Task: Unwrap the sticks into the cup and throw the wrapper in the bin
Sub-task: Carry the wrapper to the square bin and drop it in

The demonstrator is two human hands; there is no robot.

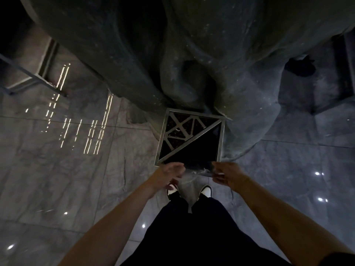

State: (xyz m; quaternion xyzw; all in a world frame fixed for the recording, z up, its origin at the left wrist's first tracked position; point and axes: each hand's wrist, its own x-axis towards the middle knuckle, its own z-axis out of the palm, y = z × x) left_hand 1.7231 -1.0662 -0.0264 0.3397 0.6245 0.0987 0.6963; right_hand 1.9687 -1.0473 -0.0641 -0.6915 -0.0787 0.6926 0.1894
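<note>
A square metal bin (221,139) stands on the floor in front of me, its top split diagonally into a patterned grille half and a dark open half. My left hand (169,175) and my right hand (226,174) hold a clear crumpled wrapper (197,169) stretched between them, right at the bin's near edge. Each hand pinches one end of the wrapper. No cup or sticks are in view.
A large grey rock-like sculpture (172,54) rises behind and around the bin. The floor (57,160) is glossy grey marble with light reflections. My shoes (206,191) and dark trousers show below the hands. A metal frame (46,70) stands at the left.
</note>
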